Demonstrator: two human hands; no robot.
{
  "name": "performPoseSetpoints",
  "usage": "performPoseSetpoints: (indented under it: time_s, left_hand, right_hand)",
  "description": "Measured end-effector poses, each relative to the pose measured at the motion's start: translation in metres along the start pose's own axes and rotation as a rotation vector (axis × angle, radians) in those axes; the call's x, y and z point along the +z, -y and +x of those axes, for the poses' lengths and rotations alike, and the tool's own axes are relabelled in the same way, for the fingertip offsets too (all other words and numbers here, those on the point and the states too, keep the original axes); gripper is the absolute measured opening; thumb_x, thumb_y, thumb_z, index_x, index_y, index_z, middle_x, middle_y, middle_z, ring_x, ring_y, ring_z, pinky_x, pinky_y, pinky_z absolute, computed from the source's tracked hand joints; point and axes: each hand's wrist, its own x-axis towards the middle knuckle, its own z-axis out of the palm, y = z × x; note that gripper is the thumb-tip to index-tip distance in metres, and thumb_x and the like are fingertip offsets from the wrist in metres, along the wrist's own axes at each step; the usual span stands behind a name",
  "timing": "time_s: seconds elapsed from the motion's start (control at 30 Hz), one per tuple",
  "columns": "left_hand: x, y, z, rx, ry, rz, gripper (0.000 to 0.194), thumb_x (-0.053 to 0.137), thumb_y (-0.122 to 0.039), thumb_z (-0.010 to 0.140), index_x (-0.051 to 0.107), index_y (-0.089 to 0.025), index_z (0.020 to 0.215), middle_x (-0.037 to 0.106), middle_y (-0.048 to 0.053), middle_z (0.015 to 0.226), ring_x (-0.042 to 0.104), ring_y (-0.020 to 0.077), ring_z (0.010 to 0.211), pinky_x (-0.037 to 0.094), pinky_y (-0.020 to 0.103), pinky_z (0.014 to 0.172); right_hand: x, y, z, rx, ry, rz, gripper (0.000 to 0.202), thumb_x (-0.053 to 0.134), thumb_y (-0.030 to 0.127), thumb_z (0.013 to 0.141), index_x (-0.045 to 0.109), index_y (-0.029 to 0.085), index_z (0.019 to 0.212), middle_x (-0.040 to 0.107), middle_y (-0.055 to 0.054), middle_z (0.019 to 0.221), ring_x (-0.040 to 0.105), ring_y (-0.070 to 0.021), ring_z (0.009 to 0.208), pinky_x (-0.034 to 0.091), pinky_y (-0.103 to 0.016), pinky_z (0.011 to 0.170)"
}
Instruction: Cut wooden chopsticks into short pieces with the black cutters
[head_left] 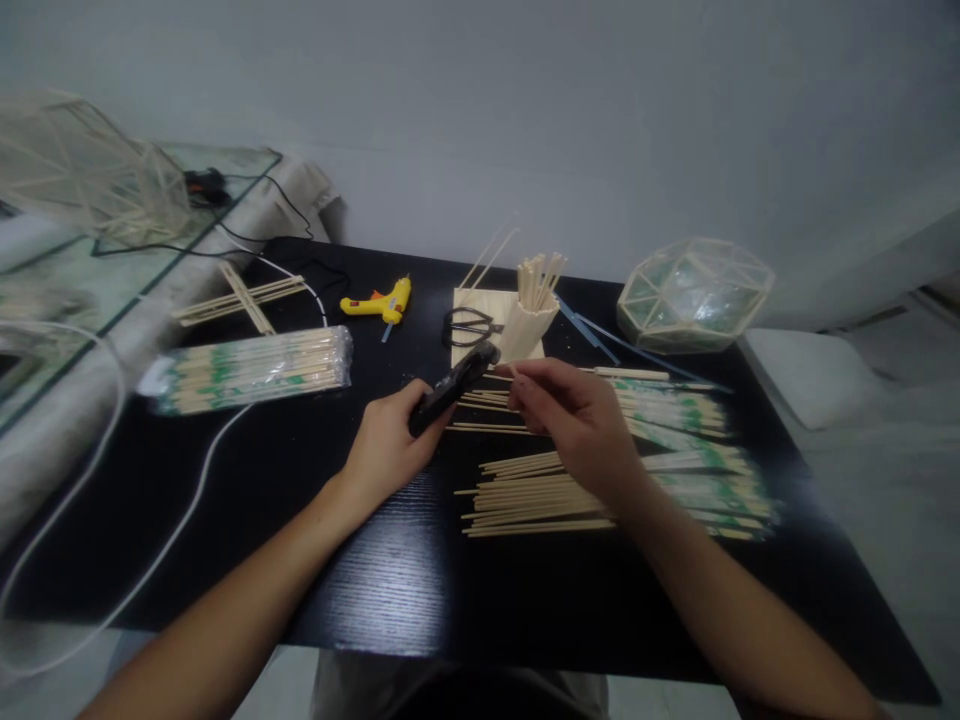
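Note:
My left hand [397,430] is closed around a long black tool [454,390], tilted up to the right; its exact kind is unclear. Close to the tool's tip, my right hand [570,415] pinches a short, thin wooden stick [514,371] between thumb and fingers. Behind both hands stands a holder [527,330] made of wooden sticks, filled with upright sticks [541,278]. Black-handled scissors [471,327] lie beside it on a pale wooden board [487,300]. Loose sticks [532,500] and green-and-white packs of sticks [712,490] lie under and around my right hand and forearm.
A yellow glue gun [379,303] lies at the back, left of the board. Nearer left is a wrapped pack of chopsticks [259,370]. A faceted stick-framed form [694,295] stands back right. A white cable [199,490] loops across the black table [390,590].

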Motion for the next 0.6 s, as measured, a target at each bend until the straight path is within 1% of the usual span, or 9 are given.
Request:
performPoseSetpoints:
  time_s: [0.1, 0.2, 0.27, 0.37, 0.47, 0.6]
  left_hand:
    - [0.0, 0.0, 0.0, -0.013, -0.012, 0.041, 0.027, 0.057, -0.043, 0.097, 0.06, -0.02, 0.085, 0.061, -0.002, 0.073, 0.056, 0.0142, 0.065, 0.04, 0.026, 0.064]
    - [0.0, 0.0, 0.0, 0.0, -0.032, 0.116, 0.022, 0.057, -0.042, 0.096, 0.06, -0.02, 0.092, 0.067, 0.002, 0.083, 0.062, 0.0176, 0.073, 0.043, 0.028, 0.068]
    - [0.001, 0.001, 0.0, 0.02, -0.05, 0.171, 0.02, 0.058, -0.039, 0.095, 0.061, -0.02, 0.1, 0.069, 0.004, 0.091, 0.065, 0.0204, 0.08, 0.046, 0.031, 0.072]
    - [0.003, 0.003, -0.001, 0.054, -0.069, 0.261, 0.024, 0.059, -0.035, 0.092, 0.061, -0.019, 0.11, 0.071, 0.008, 0.1, 0.067, 0.0251, 0.09, 0.049, 0.035, 0.078]
    - [0.004, 0.004, -0.002, 0.078, -0.075, 0.335, 0.026, 0.06, -0.032, 0.09, 0.06, -0.019, 0.112, 0.071, 0.009, 0.103, 0.068, 0.028, 0.095, 0.05, 0.038, 0.082]
    - [0.003, 0.003, -0.002, 0.074, -0.079, 0.388, 0.027, 0.059, -0.033, 0.089, 0.06, -0.019, 0.111, 0.071, 0.01, 0.103, 0.068, 0.0291, 0.095, 0.05, 0.04, 0.083]
  right_hand:
    - [0.003, -0.004, -0.001, 0.034, 0.024, 0.073, 0.017, 0.068, 0.031, 0.095, 0.076, 0.017, 0.102, 0.065, 0.002, 0.073, 0.052, -0.0073, 0.057, 0.042, -0.02, 0.05]
    - [0.008, -0.007, -0.002, 0.084, 0.049, 0.141, 0.018, 0.068, 0.033, 0.096, 0.073, 0.017, 0.102, 0.067, 0.002, 0.073, 0.053, -0.0069, 0.053, 0.043, -0.019, 0.045]
    - [0.011, -0.009, -0.002, 0.114, 0.07, 0.17, 0.019, 0.068, 0.036, 0.095, 0.071, 0.017, 0.101, 0.069, 0.001, 0.075, 0.058, -0.0082, 0.052, 0.048, -0.019, 0.043]
    - [0.013, -0.011, -0.003, 0.145, 0.101, 0.205, 0.023, 0.07, 0.039, 0.094, 0.07, 0.017, 0.1, 0.071, 0.0, 0.076, 0.065, -0.0104, 0.053, 0.055, -0.021, 0.045]
    - [0.014, -0.012, -0.003, 0.165, 0.112, 0.221, 0.025, 0.071, 0.042, 0.094, 0.069, 0.017, 0.097, 0.071, 0.0, 0.076, 0.068, -0.0111, 0.054, 0.058, -0.021, 0.046]
    - [0.014, -0.014, -0.004, 0.184, 0.112, 0.206, 0.027, 0.071, 0.043, 0.094, 0.069, 0.016, 0.096, 0.071, 0.0, 0.076, 0.069, -0.0114, 0.053, 0.06, -0.021, 0.046]
